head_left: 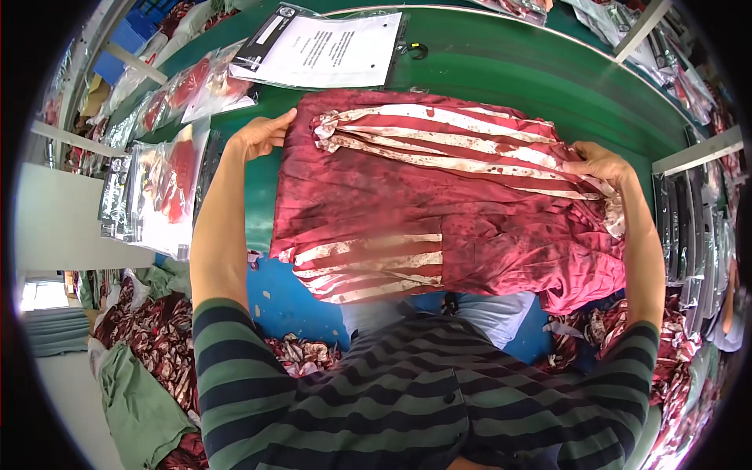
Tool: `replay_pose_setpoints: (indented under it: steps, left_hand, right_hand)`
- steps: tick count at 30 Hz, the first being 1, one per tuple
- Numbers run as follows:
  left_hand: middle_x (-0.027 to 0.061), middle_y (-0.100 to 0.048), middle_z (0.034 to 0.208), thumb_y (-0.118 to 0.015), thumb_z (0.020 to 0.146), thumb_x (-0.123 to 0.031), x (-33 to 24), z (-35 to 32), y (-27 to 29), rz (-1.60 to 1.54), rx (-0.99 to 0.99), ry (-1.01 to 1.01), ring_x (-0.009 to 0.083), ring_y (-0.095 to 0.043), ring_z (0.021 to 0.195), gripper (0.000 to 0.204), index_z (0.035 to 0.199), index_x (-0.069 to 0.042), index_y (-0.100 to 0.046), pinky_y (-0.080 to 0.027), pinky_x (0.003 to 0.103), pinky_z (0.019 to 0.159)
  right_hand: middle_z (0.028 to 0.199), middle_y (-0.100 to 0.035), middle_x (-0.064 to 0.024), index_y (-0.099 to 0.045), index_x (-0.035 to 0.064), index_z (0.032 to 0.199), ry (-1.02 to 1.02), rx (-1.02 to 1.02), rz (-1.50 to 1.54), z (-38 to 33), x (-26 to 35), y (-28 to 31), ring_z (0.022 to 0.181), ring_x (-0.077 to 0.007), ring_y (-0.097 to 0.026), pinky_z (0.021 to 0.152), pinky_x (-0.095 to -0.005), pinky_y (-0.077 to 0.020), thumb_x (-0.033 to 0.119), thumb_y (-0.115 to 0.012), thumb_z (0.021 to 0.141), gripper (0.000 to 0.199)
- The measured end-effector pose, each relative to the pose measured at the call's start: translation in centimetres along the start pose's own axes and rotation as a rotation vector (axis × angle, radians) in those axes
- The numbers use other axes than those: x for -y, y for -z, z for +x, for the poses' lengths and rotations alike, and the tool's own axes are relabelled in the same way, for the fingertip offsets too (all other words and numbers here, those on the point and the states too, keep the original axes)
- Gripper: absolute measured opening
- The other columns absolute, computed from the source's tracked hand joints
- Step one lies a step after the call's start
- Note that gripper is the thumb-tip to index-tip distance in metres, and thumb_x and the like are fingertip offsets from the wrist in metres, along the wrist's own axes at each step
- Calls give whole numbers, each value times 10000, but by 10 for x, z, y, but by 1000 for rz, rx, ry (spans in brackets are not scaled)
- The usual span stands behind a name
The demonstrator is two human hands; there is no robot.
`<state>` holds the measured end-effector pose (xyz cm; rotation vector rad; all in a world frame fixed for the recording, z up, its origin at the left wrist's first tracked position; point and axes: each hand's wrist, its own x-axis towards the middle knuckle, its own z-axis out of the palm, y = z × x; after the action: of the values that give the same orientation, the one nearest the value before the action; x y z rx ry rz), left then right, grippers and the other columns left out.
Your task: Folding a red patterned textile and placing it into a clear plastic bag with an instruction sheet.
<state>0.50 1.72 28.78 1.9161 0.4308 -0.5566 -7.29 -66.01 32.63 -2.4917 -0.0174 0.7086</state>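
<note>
A dark red garment (368, 188) with red-and-white striped, brown-spotted parts lies spread over the green table in front of me, its near side hanging over the edge above my lap. My left hand (262, 135) pinches the far left edge of the cloth; some of its fingertips are hidden. On the right, my right hand (601, 166) grips the striped sleeve (470, 141), which runs across the upper part of the garment with its gathered cuff toward the left. Another striped panel (368, 266) shows at the lower left of the cloth.
Beyond the garment lies a clear bag with a printed sheet (321, 47) on the green table (501, 47). Bagged packets (160, 188) sit to the left, and a row of packets (689, 219) stands at the right. Heaped red-and-white cloth (149, 337) and green cloth (137, 403) fill the lower left.
</note>
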Motion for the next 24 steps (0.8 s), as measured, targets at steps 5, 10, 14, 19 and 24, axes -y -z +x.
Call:
replay_pose_setpoints:
  steps: [5,10,14,19,24]
  left_hand:
    - [79,-683,828,-777,829,-544,-27,10,-16,37,195,142,132,-633,713,621,1029,40,-703,-492,223,634]
    - [101,-712,991,-807,845,-361,-33,-6,-52,186,272,46,147,-663,848,501,1158,9,-679,-518,235,701]
    - [111,-715,1103,-820,816,-134,-36,-25,-77,163,359,-12,154,-677,939,493,1253,6,-639,-553,266,796]
    - [125,-724,1097,-816,776,-35,-35,-14,-88,12,231,-346,205,-693,950,432,1178,31,-671,-574,297,826]
    - [143,-732,1044,-764,813,-55,-81,46,-100,190,-152,-613,268,-698,869,354,1138,48,-668,-560,335,776]
  right_hand:
    - [1082,-654,-96,-616,-65,1182,-35,172,209,-8,-23,4,922,-172,-573,834,-271,-476,248,-781,818,508]
    - [1176,-661,-102,-588,-69,1280,-50,269,317,-19,-33,-1,988,-175,-588,886,-273,-487,119,-778,781,566]
    - [1228,-660,-110,-574,-54,1323,-54,275,354,-24,-70,-5,1009,-180,-606,883,-266,-506,5,-743,754,597]
    - [777,-673,-61,-610,13,1081,-48,158,579,-12,-87,5,632,-127,-627,506,-206,-455,-85,-634,816,283]
    - [887,-711,-91,-596,29,1188,-22,-58,542,33,-105,69,612,-107,-603,429,-228,-418,-95,-578,830,379]
